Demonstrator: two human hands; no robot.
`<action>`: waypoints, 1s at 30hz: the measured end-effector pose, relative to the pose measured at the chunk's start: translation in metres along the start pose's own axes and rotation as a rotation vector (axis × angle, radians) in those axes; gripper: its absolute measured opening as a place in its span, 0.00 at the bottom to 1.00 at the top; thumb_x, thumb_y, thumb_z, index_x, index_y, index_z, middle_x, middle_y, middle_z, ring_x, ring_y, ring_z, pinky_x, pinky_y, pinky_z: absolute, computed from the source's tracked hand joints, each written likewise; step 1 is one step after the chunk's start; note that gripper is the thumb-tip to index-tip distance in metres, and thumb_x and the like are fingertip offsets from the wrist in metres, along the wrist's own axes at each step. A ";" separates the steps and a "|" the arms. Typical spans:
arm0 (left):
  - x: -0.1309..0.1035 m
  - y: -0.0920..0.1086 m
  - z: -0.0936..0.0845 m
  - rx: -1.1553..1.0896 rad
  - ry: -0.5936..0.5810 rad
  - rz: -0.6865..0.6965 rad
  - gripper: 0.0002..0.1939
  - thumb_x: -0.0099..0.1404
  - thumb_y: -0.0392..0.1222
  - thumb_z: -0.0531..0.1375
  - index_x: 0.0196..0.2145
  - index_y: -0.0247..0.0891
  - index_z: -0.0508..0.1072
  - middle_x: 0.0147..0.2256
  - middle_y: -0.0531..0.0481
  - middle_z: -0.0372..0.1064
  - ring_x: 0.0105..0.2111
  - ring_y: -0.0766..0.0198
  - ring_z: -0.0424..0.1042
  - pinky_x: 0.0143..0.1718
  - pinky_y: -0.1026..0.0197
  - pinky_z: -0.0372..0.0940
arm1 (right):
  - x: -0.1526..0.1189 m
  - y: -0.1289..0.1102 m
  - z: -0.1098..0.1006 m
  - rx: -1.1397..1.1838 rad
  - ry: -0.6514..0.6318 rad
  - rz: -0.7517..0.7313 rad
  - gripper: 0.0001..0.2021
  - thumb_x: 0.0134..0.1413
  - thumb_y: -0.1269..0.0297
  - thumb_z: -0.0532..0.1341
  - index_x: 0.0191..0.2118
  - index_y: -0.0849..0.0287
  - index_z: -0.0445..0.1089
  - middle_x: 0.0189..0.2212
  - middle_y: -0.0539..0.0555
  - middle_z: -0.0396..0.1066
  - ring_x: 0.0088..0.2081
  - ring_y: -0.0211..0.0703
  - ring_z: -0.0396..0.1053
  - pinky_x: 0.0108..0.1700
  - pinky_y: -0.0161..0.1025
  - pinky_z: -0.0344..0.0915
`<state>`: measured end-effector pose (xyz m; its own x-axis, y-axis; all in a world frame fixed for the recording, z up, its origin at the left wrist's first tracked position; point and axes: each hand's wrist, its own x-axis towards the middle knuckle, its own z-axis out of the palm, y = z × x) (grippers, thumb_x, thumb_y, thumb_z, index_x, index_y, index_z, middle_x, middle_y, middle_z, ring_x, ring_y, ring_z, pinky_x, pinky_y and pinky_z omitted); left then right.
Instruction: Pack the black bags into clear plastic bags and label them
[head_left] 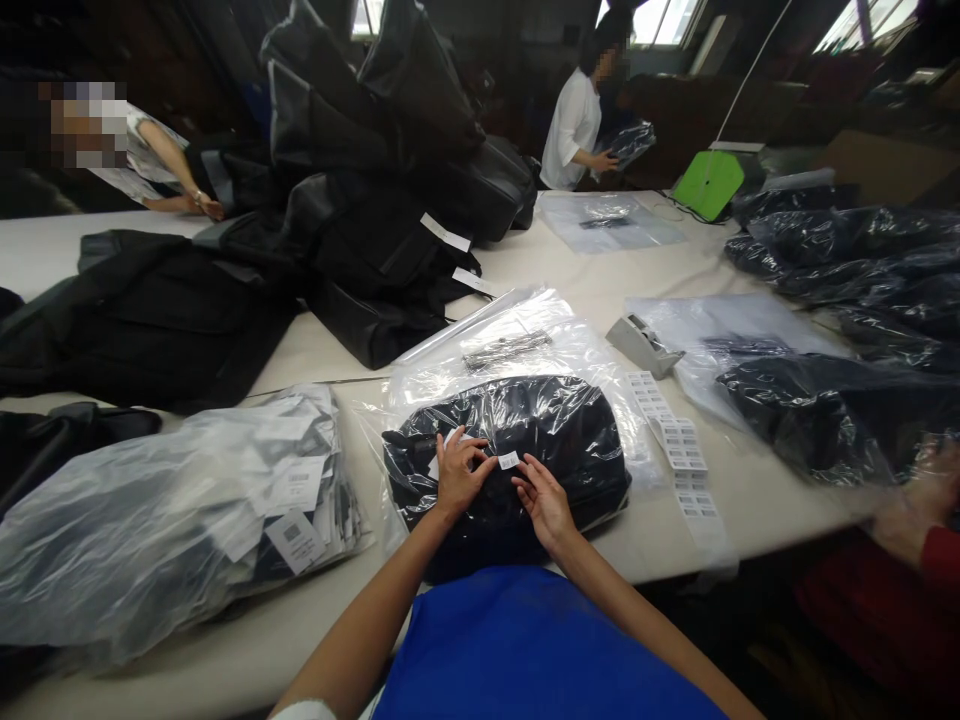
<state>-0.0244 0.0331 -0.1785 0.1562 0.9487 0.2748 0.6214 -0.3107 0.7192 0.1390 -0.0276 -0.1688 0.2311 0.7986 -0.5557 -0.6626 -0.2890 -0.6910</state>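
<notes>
A dark bag [570, 440] in a clear plastic wrapper lies in front of me on the table. Over its middle is a small white barcode sticker [508, 460], between my two hands. My left hand [459, 478] has its thumb and index finger drawn together at the sticker's left edge, its other fingers resting on the plastic. My right hand [546, 503] is loosely spread, its fingertips close to the sticker's right edge. Whether the sticker lies flat on the wrapper I cannot tell. A white tag [448, 440] shows partly behind my left fingers.
Strips of barcode stickers [684, 450] and a grey label dispenser [643, 345] lie to the right. Clear bags [517, 315] are spread beyond. At left are plastic-covered tagged items [172, 500] and black bags [390, 240]. Wrapped bags [832, 410] lie right. Co-workers stand around the table.
</notes>
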 end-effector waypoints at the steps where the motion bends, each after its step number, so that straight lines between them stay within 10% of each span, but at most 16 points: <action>1: 0.000 0.001 0.001 0.008 0.010 -0.006 0.10 0.61 0.48 0.64 0.26 0.44 0.71 0.44 0.52 0.76 0.62 0.50 0.57 0.66 0.33 0.29 | 0.000 0.000 0.000 0.010 0.007 -0.004 0.21 0.41 0.60 0.73 0.45 0.55 0.74 0.42 0.53 0.78 0.33 0.38 0.76 0.32 0.30 0.73; 30: -0.003 0.016 0.024 0.196 0.125 0.026 0.12 0.60 0.45 0.64 0.27 0.43 0.63 0.43 0.46 0.71 0.62 0.47 0.57 0.67 0.33 0.34 | -0.004 0.006 0.002 -0.049 0.147 -0.070 0.20 0.48 0.56 0.66 0.47 0.58 0.73 0.45 0.60 0.77 0.39 0.47 0.78 0.37 0.38 0.73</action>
<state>0.0036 0.0262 -0.1832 0.0855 0.9223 0.3770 0.7577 -0.3059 0.5765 0.1331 -0.0313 -0.1702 0.3796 0.7330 -0.5645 -0.6068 -0.2633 -0.7500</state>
